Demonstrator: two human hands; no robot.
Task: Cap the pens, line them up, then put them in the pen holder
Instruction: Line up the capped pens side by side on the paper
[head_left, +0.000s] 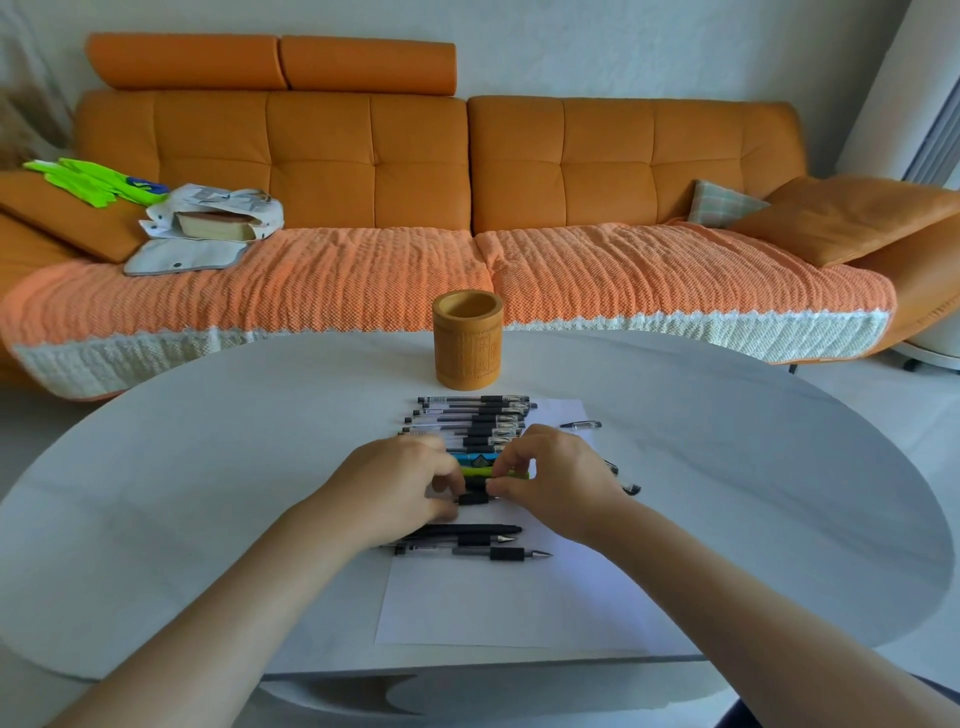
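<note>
Pinched from both ends, a black pen is held over the paper sheet by left hand and right hand, capping seemingly underway; next, an uncapped pen needs its loose cap, pen holder beyond.

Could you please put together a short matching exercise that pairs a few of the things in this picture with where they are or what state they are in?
Things:
1. pen holder
2. sheet of paper
3. loose cap
4. nearest pen

States or places:
A. lies flat under the row of pens
B. stands upright beyond the pens, nothing showing in it
C. uncapped, its tip pointing right
D. lies alone, right of the row

Pairs: 1-B, 2-A, 3-D, 4-C
</note>
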